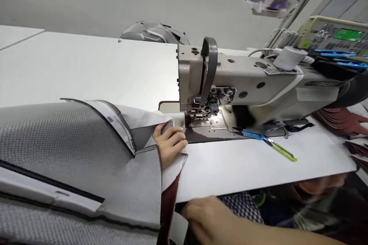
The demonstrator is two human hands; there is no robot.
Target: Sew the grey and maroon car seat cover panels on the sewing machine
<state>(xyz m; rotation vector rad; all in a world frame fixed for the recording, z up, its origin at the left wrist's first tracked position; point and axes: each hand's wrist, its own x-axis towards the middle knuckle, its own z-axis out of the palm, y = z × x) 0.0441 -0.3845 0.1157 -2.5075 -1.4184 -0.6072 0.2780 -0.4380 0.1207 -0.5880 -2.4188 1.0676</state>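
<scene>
A large sewn cover of grey woven fabric (86, 141), with black-edged seams and white backing, spreads over the left of the table. My left hand (171, 145) is among its folds, gripping the cloth just left of the needle area, with grey fabric showing between thumb and fingers. The sewing machine (227, 72) stands to its right, a light glowing by the needle. Low in front of the table edge is my right hand (204, 214), slightly blurred, with curled fingers beside a maroon strip (169, 203) and a white tab (178, 226). What it holds is hidden.
Blue-handled thread snips (253, 134) and green-handled ones (283, 151) lie right of the needle plate. Maroon pieces (336, 120) are stacked at far right. A thread cone (290, 57) tops the machine, near a control panel (339, 34). Another grey bundle (153, 32) lies behind.
</scene>
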